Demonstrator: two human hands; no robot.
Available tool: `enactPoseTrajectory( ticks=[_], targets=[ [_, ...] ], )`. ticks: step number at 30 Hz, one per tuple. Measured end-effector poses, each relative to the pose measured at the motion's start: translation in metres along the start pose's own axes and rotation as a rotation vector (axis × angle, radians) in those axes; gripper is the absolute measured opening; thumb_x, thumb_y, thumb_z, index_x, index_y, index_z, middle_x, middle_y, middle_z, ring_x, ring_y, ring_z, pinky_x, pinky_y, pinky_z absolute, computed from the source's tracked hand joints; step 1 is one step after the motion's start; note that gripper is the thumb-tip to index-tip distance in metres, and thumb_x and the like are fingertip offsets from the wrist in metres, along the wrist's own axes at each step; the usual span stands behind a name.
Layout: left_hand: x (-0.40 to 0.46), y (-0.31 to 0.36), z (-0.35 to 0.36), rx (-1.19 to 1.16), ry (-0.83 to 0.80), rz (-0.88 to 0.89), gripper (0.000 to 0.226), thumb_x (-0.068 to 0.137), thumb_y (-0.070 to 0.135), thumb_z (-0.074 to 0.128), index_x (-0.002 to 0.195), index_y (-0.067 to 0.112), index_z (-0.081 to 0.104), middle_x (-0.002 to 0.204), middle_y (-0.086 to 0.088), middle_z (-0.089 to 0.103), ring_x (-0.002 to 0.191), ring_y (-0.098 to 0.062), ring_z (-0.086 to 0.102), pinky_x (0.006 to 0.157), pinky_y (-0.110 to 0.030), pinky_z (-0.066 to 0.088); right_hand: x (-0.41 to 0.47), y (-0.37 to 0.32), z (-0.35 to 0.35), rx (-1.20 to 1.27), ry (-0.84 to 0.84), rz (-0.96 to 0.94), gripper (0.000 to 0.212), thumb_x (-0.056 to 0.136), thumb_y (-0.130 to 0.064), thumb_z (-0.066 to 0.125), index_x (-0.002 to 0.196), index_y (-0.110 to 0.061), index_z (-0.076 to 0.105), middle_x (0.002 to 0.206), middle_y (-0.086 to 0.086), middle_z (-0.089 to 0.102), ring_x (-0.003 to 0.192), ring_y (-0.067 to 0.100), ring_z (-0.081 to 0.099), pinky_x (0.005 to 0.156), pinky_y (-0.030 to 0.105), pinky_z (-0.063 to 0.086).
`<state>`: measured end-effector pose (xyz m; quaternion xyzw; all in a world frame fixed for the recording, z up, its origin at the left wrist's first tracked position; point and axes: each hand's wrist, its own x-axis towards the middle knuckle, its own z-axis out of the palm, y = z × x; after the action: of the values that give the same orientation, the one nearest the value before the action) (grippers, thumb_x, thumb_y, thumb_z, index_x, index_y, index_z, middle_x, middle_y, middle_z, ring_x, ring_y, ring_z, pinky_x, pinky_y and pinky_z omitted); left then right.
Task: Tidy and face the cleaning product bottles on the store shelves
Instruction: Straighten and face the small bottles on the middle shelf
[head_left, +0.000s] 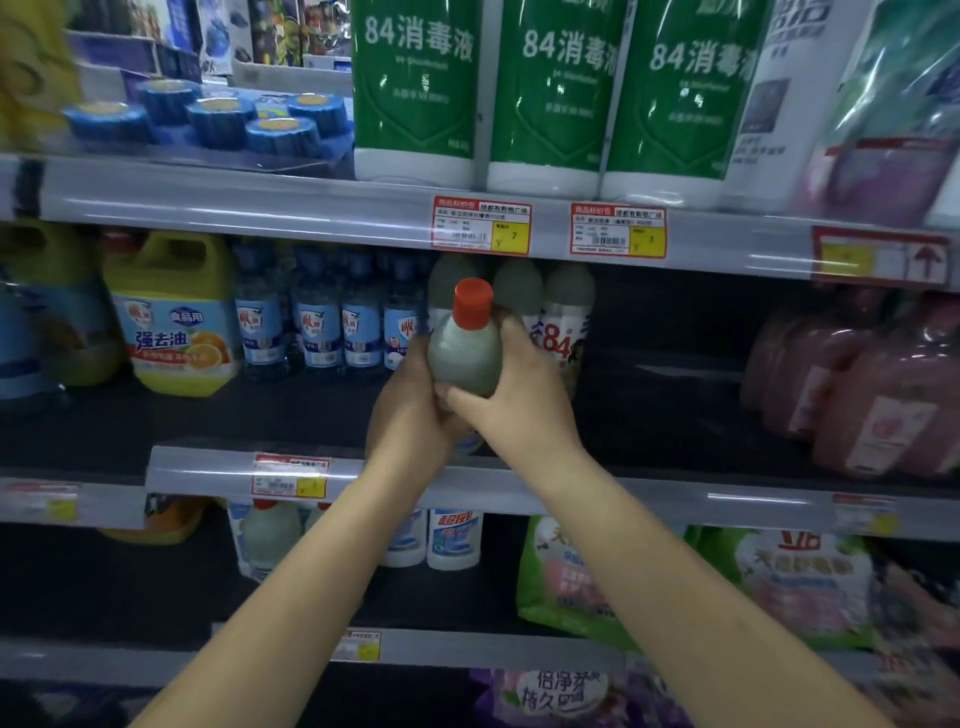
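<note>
Head view: both hands clasp one small grey-green plastic bottle with a red screw cap (466, 347), held upright before the middle shelf (218, 465); left hand (410, 415) at seven o'clock, right hand (519, 397) at four o'clock.

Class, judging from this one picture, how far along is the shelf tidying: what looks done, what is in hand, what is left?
Done: the three green disinfectant bottles on the top shelf face forward in a row. In hand: the left hand and right hand hold a red-capped bottle before the middle shelf. Left: the dark gap beside the grey-capped bottles looks unfilled.
</note>
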<state>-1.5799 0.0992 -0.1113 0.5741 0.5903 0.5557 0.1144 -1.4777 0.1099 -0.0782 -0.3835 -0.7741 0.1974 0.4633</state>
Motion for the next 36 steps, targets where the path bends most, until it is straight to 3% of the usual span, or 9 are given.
enactPoseTrajectory(
  ticks=[3,7,10,13,15,22,27,33,36],
  targets=[
    [0.014,-0.001,0.001,0.002,-0.045,-0.064,0.043,0.08,0.01,0.062,0.112,0.029,0.04,0.083,0.021,0.05,0.081,-0.009,0.053,0.067,-0.026,0.041,0.011,0.004,0.004,0.063,-0.002,0.028,0.054,0.073,-0.018,0.072,0.12,-0.02,0.046,0.112,0.003,0.063,0.101,0.019,0.059,0.079,0.028,0.049],
    [0.03,-0.01,0.004,-0.002,-0.063,-0.046,0.045,0.079,0.008,0.063,0.119,0.018,0.043,0.099,0.005,0.058,0.089,-0.014,0.055,0.07,-0.025,0.042,0.031,0.025,0.022,0.097,-0.02,0.147,0.064,0.075,-0.02,0.072,0.129,-0.022,0.038,0.122,0.005,0.057,0.11,0.022,0.055,0.09,0.038,0.05],
    [0.031,-0.025,0.011,-0.001,-0.092,-0.03,0.056,0.074,0.007,0.07,0.122,0.013,0.041,0.102,0.002,0.058,0.091,-0.012,0.057,0.062,-0.01,0.042,0.03,0.047,0.038,0.142,-0.022,0.126,0.059,0.077,-0.017,0.07,0.128,-0.015,0.04,0.125,0.008,0.056,0.113,0.022,0.055,0.094,0.04,0.048],
    [0.027,-0.041,0.019,0.012,-0.112,-0.036,0.059,0.071,0.006,0.074,0.119,0.012,0.04,0.102,0.004,0.057,0.09,-0.009,0.055,0.058,0.0,0.038,0.023,0.066,0.048,0.165,0.01,0.112,0.059,0.075,-0.012,0.072,0.126,-0.013,0.043,0.122,0.007,0.058,0.111,0.018,0.056,0.09,0.028,0.046],
    [0.025,-0.047,0.022,0.026,-0.132,-0.052,0.056,0.07,0.009,0.075,0.115,0.012,0.041,0.099,0.005,0.056,0.088,-0.009,0.054,0.057,-0.002,0.039,0.019,0.072,0.051,0.182,-0.001,0.116,0.057,0.076,-0.012,0.072,0.126,-0.014,0.043,0.119,0.005,0.059,0.107,0.013,0.056,0.083,0.019,0.043],
    [0.022,-0.058,0.024,0.02,-0.196,-0.127,0.062,0.071,0.007,0.074,0.122,0.008,0.038,0.103,0.003,0.055,0.092,-0.009,0.054,0.064,-0.011,0.04,0.015,0.085,0.058,0.257,-0.054,0.253,0.051,0.078,-0.02,0.073,0.122,-0.009,0.049,0.117,0.007,0.062,0.101,0.012,0.058,0.075,0.013,0.044],
    [0.027,-0.069,0.026,0.052,-0.115,-0.142,0.057,0.063,0.025,0.071,0.112,0.007,0.049,0.109,-0.01,0.058,0.1,-0.024,0.057,0.08,-0.034,0.052,0.02,0.086,0.061,0.291,-0.083,0.308,0.043,0.08,-0.018,0.07,0.118,-0.006,0.054,0.112,0.007,0.064,0.102,0.017,0.061,0.08,0.024,0.047],
    [0.031,-0.072,0.025,-0.027,-0.077,-0.194,0.056,0.078,0.007,0.07,0.124,0.003,0.038,0.105,0.002,0.051,0.096,-0.01,0.05,0.074,-0.019,0.038,0.019,0.089,0.056,0.34,-0.196,0.276,0.038,0.089,-0.009,0.058,0.127,-0.011,0.053,0.12,0.007,0.062,0.108,0.015,0.058,0.088,0.022,0.046],
    [0.033,-0.075,0.027,0.023,-0.044,-0.162,0.055,0.079,0.008,0.068,0.127,0.004,0.042,0.112,-0.002,0.051,0.101,-0.012,0.048,0.077,-0.017,0.035,0.017,0.088,0.051,0.363,-0.262,0.256,0.048,0.089,-0.002,0.054,0.135,-0.013,0.044,0.117,-0.004,0.055,0.108,0.005,0.05,0.081,0.007,0.043]
  ],
)
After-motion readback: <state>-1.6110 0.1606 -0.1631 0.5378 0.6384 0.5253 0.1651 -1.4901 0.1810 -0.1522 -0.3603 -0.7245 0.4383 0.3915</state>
